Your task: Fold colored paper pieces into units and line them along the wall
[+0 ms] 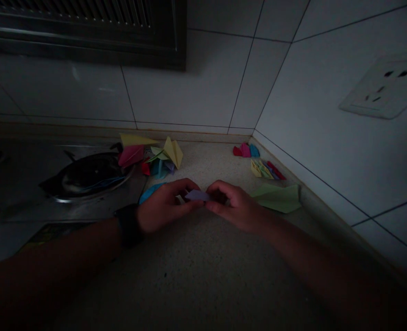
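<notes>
Between my two hands, just above the speckled countertop, is a small piece of folded purple paper. My left hand pinches its left side between thumb and fingers. The right end is gripped by my right hand, its fingers curled and thumb in front. A blue folded paper lies partly hidden behind my left hand. Behind my right wrist rests a light green folded paper. The exact fold of the purple paper is too dark to make out.
At left is a gas stove burner. Beside it sits a pile of colourful folded papers, including a yellow paper plane and a pink one. Small folded papers and several folded strips lie near the tiled corner. A range hood hangs above.
</notes>
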A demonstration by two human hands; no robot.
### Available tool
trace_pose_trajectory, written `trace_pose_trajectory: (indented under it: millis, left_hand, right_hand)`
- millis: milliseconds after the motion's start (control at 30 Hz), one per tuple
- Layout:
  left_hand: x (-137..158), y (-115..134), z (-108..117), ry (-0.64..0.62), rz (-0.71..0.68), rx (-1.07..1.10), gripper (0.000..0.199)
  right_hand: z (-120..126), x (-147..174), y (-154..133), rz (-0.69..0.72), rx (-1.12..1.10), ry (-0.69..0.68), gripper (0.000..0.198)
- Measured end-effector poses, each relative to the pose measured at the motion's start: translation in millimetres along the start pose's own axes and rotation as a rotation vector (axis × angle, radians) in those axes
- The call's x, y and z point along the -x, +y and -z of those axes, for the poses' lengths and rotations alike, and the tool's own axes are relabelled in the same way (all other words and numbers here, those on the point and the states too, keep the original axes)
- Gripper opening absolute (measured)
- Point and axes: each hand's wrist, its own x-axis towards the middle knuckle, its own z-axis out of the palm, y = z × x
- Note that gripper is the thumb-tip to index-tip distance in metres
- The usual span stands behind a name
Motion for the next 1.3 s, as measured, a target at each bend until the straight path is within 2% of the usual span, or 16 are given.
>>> trace_pose_trajectory:
  millis: [200, 567, 1300]
  left_hand:
    - [-0.6, 0.0, 0.8, 0.063, -0.029, -0.028, 0.030]
    - [-0.5, 3.3, 1.7, 0.082, -0.064, -0.067, 0.031]
    - [0.4, 4.4, 3.0, 0.075, -0.098, -0.184, 0.030]
  right_hand:
    - [-0.4, 0.2, 0.2, 0.014, -0.004, 0.085, 0.021]
    - [1.1, 0.4, 0.1, 0.092, 0.032, 0.100, 0.021]
    - [2.8, 0.8, -2.5, 0.116, 0.063, 0.130, 0.018]
